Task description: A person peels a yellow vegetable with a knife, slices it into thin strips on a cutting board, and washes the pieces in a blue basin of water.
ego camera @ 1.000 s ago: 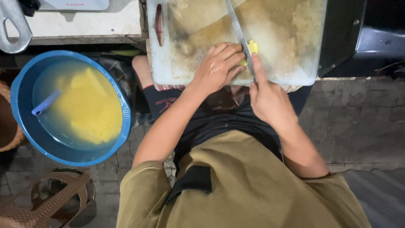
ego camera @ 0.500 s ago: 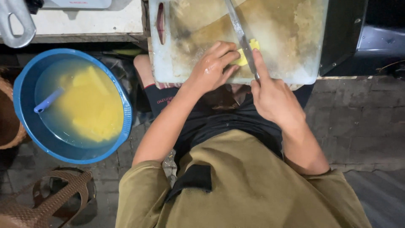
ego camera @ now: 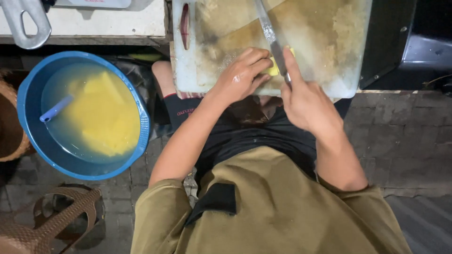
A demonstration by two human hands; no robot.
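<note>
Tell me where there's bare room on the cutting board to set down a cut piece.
The cutting board is bare on its right half, beyond the knife, and at top left by the handle slot. It is crowded near the front edge, where the left hand and right hand meet at the yellow piece.

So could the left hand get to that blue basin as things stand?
Probably yes: the left hand only steadies the yellow piece on the cutting board, and the blue basin sits open on its side.

- The cutting board (ego camera: pixel 325 42) lies at the top, across the person's lap.
- The left hand (ego camera: pixel 240 75) rests on the board, touching the food piece (ego camera: pixel 272 69).
- The knife (ego camera: pixel 270 35) stands just right of that piece, held by the right hand (ego camera: pixel 306 101).
- The basin (ego camera: pixel 28 136) sits on the ground, left of the board.
- A scoop (ego camera: pixel 56 108) lies in the basin.
</note>
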